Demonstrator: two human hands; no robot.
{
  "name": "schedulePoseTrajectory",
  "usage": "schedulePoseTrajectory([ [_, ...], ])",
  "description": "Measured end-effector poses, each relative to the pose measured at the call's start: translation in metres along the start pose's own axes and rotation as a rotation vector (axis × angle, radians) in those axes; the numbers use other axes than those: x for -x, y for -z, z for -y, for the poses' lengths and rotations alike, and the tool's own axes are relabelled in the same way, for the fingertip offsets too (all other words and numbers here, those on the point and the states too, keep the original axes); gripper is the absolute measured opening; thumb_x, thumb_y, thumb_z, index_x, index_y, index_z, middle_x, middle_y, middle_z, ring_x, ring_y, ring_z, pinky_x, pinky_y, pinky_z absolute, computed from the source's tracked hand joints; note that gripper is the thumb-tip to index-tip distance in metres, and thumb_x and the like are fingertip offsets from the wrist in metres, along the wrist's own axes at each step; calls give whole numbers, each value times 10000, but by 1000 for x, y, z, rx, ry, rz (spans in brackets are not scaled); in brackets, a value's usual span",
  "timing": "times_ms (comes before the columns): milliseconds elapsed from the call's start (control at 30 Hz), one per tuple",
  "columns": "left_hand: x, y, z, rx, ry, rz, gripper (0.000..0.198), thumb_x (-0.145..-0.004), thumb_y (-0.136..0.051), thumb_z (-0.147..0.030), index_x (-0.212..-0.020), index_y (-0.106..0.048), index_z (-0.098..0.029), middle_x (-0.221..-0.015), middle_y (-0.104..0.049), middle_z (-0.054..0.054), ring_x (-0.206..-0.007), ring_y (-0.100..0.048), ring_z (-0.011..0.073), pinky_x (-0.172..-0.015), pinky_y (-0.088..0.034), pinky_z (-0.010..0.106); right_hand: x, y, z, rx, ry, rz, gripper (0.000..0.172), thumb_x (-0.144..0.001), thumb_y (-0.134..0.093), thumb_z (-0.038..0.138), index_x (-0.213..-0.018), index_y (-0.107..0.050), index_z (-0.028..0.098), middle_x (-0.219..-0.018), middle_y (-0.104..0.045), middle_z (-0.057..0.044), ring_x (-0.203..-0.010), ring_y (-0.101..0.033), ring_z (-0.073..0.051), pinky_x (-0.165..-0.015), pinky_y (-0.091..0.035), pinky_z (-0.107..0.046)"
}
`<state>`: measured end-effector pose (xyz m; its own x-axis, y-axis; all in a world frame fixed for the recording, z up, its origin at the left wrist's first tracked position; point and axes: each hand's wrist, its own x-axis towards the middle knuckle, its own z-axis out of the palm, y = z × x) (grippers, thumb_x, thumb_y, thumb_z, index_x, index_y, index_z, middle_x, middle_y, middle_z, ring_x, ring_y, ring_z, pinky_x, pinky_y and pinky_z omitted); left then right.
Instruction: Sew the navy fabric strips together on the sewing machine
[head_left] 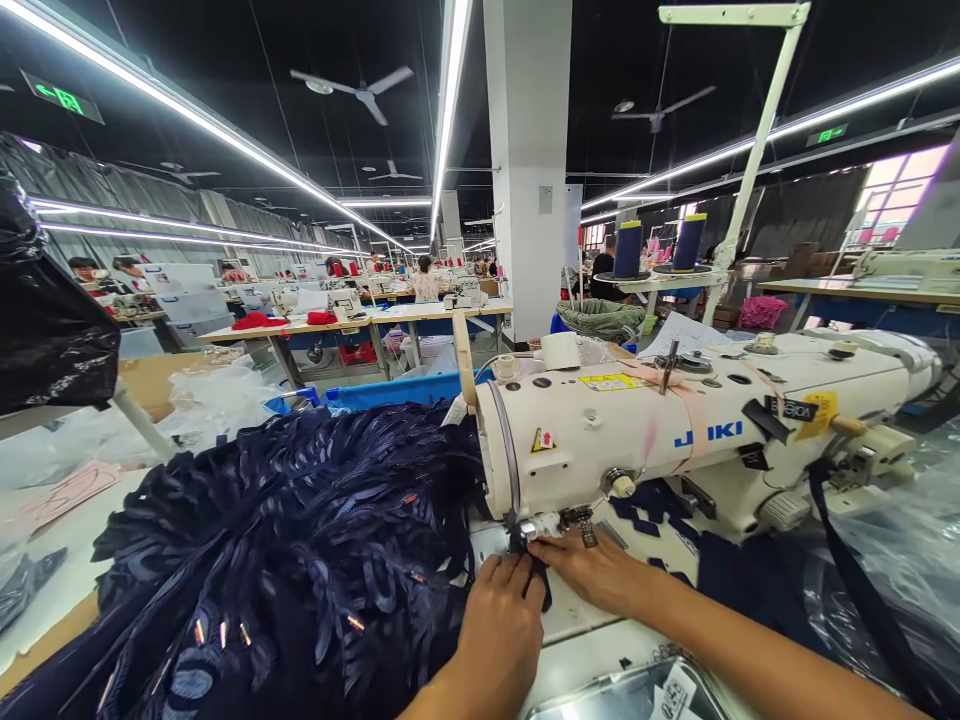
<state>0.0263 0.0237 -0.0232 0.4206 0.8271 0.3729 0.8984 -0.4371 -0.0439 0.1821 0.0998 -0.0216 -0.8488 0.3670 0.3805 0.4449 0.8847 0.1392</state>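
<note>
A white sewing machine (600,415) stands in front of me, its needle end on the left. Under its presser foot (517,535) sits a small navy fabric piece (541,585), mostly covered by my fingers. My left hand (499,625) is closed over the fabric just in front of the foot, fingertips pressed together. From the right, my right hand (589,570) reaches in with its fingertips pinched at the same piece, close beside the foot. A big heap of navy garments (300,540) with cords and metal cord tips lies against the machine's left side.
Small navy fabric pieces (652,505) lie behind the right forearm. A metal tray (637,695) with a paper label is at the front edge. A black plastic bag (52,310) hangs at left. Thread cones (628,250) stand on a rack. Behind are other sewing tables and people.
</note>
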Motion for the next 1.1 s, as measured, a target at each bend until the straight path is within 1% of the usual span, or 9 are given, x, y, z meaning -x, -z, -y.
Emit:
schedulePoseTrajectory([
  [233,-5,-2,2,-47,0,-106,258,-667,-465,-37,-845,-614,-150,-945,-659,67,-846,-583,207,-809,-400,399,-1,-2,1,89,-20,34,335,-843,-359,83,-1110,-555,137,-925,-631,-108,-780,-568,-225,-685,-463,-334],
  [500,1,-6,0,-23,5,-192,280,-718,-451,-80,-948,-597,-144,-966,-659,75,-837,-577,213,-836,-347,409,-3,2,2,-4,-64,20,393,-800,-386,53,-1153,-526,156,-992,-610,-94,-892,-534,-214,-776,-432,-315],
  [567,5,-3,4,36,-7,-176,313,-730,-438,-74,-995,-580,-163,-990,-653,62,-861,-567,211,-856,-326,418,-3,2,3,-21,-85,8,380,-795,-406,70,-1141,-534,162,-987,-608,-95,-888,-531,-222,-766,-433,-319],
  [633,9,4,11,107,-37,-98,369,-714,-429,-38,-1018,-570,-192,-1013,-646,41,-894,-553,211,-862,-312,427,-3,2,4,-32,-116,11,341,-796,-428,94,-1105,-557,162,-953,-612,-97,-849,-539,-228,-740,-439,-328],
  [700,11,13,21,181,-50,-2,416,-684,-415,7,-993,-580,-219,-1000,-650,18,-935,-539,213,-854,-314,427,-3,3,5,-60,-129,8,279,-809,-437,121,-1042,-586,159,-909,-615,-93,-821,-547,-223,-739,-437,-333],
  [767,9,21,31,255,-19,45,434,-650,-394,43,-922,-601,-225,-932,-662,1,-951,-533,204,-837,-332,411,-3,4,9,-116,-116,-7,228,-819,-447,144,-985,-602,165,-905,-610,-79,-819,-552,-206,-765,-429,-330],
  [900,-1,29,38,324,44,14,433,-631,-357,49,-875,-612,-202,-830,-635,17,-876,-543,181,-818,-368,388,-4,8,17,-197,-113,-6,183,-812,-480,160,-942,-607,180,-946,-592,-59,-808,-558,-183,-755,-436,-314],
  [1000,-5,27,33,244,16,-15,311,-717,-396,-41,-868,-623,-192,-798,-594,38,-831,-524,202,-837,-361,431,-5,7,18,-230,-153,-32,200,-808,-473,147,-946,-614,181,-956,-596,-62,-822,-558,-194,-715,-450,-308],
  [1100,-5,23,28,163,-25,-46,235,-748,-434,-86,-834,-629,-186,-773,-564,43,-806,-497,208,-834,-362,438,-4,0,12,-369,-163,-107,228,-802,-463,127,-945,-629,190,-949,-615,-47,-835,-566,-170,-747,-450,-282],
])
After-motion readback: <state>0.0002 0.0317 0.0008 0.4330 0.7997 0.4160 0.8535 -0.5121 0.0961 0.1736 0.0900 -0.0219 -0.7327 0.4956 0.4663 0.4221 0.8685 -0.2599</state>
